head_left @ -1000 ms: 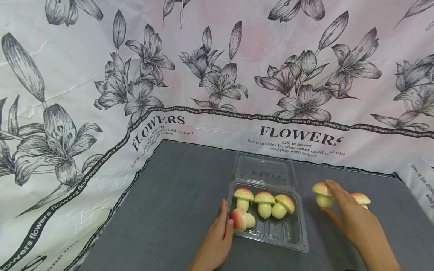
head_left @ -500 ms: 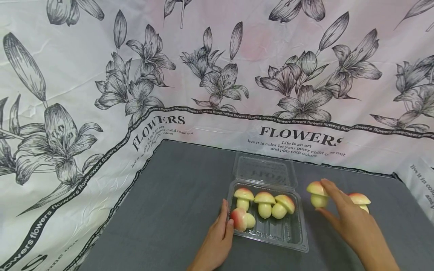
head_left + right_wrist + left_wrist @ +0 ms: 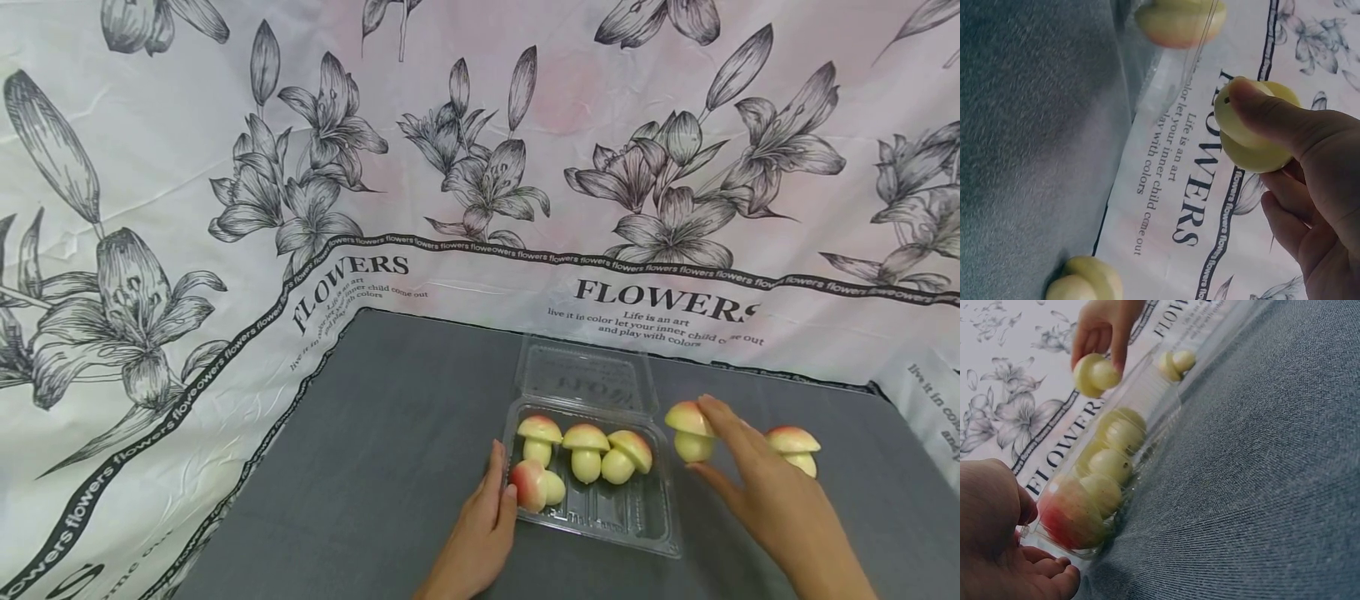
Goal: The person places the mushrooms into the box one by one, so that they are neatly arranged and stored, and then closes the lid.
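A clear plastic clamshell box [image 3: 622,537] stands on the table with its lid [image 3: 581,379] folded back. Several yellow-green mushrooms with red-tinged caps, such as the upright one [image 3: 585,454], sit inside; the near-left mushroom [image 3: 531,487] lies on its side. My left hand [image 3: 476,529] pinches the box's left wall between thumb and fingers, as the left wrist view also shows. Right of the box, my right hand [image 3: 765,492] holds another mushroom [image 3: 692,429] by thumb and fingers, cap up, raised off the table in the left wrist view [image 3: 1099,376].
One more mushroom [image 3: 795,450] stands on the grey table [image 3: 360,467], behind and right of my right hand. A white cloth [image 3: 465,275] printed with flowers hangs along the back and left edges of the table.
My right hand has moved left toward the box, carrying its mushroom, and more of the mushroom behind it shows. My left hand and the box have stayed put.
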A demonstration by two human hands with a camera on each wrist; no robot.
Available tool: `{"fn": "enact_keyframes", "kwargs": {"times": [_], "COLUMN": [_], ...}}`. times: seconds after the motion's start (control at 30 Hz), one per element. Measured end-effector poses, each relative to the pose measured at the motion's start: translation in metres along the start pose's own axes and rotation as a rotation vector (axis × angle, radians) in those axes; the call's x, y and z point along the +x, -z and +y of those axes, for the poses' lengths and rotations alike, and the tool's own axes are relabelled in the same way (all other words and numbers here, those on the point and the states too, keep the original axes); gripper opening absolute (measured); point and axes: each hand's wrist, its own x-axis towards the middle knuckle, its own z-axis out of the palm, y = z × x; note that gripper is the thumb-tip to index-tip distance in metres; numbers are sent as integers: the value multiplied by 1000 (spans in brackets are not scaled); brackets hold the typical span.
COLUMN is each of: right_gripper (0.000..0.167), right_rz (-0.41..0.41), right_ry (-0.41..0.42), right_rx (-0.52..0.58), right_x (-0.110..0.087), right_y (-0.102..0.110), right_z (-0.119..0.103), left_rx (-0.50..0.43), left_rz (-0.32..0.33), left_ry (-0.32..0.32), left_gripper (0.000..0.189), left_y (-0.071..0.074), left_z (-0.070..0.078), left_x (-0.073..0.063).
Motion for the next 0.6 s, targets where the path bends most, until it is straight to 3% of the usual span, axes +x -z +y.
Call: {"fn": "enact_keyframes", "kwargs": {"times": [0.17,0.3,0.6], "right_gripper": [71,80,78], "right_rz": [65,96,101], "right_ry": [73,110,166], "right_rx": [-2,-16,-26], "right_x": [2,2,1], "right_y": [-1,-4,-7], "right_z": [-6,-11,-20], "left_rx": [10,17,15], "left_rz": [8,12,9], "left_ry": [0,-1,-2], "left_gripper": [70,69,70], "left_y": [0,0,0], "left_z": [-1,-1,-2], "left_x": [0,0,0]}}
